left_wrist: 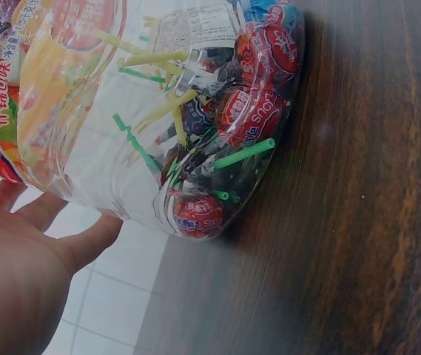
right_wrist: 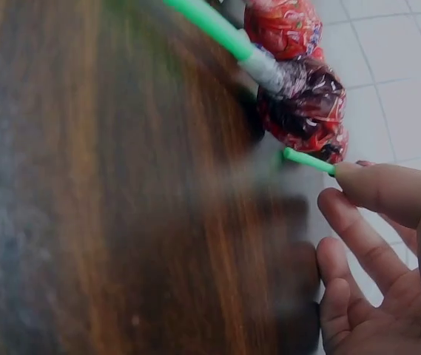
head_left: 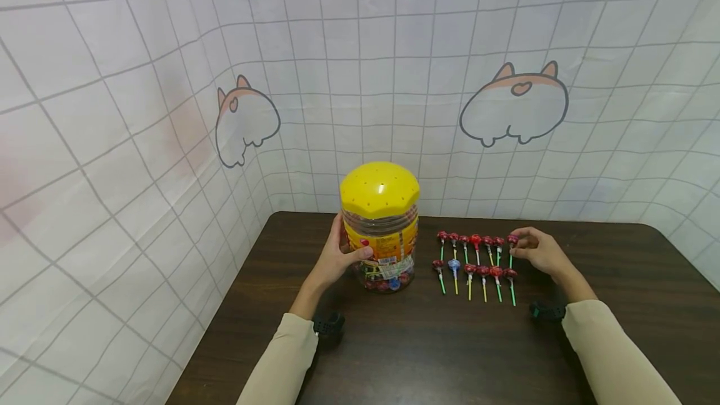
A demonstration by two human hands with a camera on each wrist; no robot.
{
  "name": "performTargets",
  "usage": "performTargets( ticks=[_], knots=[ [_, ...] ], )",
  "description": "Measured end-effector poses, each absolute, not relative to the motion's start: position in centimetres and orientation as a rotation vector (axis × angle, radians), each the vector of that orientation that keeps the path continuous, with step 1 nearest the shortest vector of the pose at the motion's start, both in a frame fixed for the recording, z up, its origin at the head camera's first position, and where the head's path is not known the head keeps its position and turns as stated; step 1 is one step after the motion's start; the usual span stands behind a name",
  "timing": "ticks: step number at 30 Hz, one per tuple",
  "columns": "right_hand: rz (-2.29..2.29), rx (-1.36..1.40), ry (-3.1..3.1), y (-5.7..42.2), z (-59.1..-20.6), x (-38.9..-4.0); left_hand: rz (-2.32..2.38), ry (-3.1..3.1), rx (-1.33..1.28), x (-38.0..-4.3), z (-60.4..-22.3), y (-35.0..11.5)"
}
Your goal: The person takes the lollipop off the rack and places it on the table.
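Note:
A clear plastic candy jar (head_left: 388, 249) with a yellow lid (head_left: 380, 189) stands upright on the table. My left hand (head_left: 337, 255) grips its left side, thumb across the front label and the other fingers around the side. Wrapped lollipops (left_wrist: 251, 115) with green and yellow sticks lie in its bottom. Right of the jar, several lollipops (head_left: 475, 242) form two rows, heads toward the wall. At the right end of the back row, my right hand (head_left: 542, 254) pinches a lollipop (head_left: 512, 239); in the right wrist view my thumb is on its green stick (right_wrist: 310, 160).
The dark wooden table (head_left: 427, 355) ends at a white gridded curtain (head_left: 360, 80) at the back and left. In the front row, one lollipop has a blue wrapper (head_left: 454, 264) among the red ones. A black band (head_left: 329, 324) is on the left wrist.

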State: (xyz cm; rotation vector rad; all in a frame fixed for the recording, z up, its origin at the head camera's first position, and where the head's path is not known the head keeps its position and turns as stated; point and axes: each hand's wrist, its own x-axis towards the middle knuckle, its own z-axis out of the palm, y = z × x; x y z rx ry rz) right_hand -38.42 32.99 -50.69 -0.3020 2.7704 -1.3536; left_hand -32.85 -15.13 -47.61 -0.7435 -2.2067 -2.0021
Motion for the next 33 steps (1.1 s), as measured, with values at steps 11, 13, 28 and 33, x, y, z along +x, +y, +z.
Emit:
performTargets(
  ticks=[11,13,28,33],
  knots=[
    [-1.314,-0.286,2.787,33.19,-50.77,-38.52,-2.010,-2.208,-0.744,-32.98,-47.56,-15.11],
    [-1.315,-0.279,2.784,33.19,-50.80,-38.55,-2.007,-2.208,-0.742,-32.98,-47.59,-15.13],
    [-1.272,-0.239,2.836,32.99,-51.10,-38.82,-1.999,-2.202,-0.758,-32.92,-47.46,-15.12],
    [-1.267,-0.230,2.837,32.86,-51.07,-38.75,-1.998,-2.203,-0.757,-32.91,-47.51,-15.14]
  ],
)
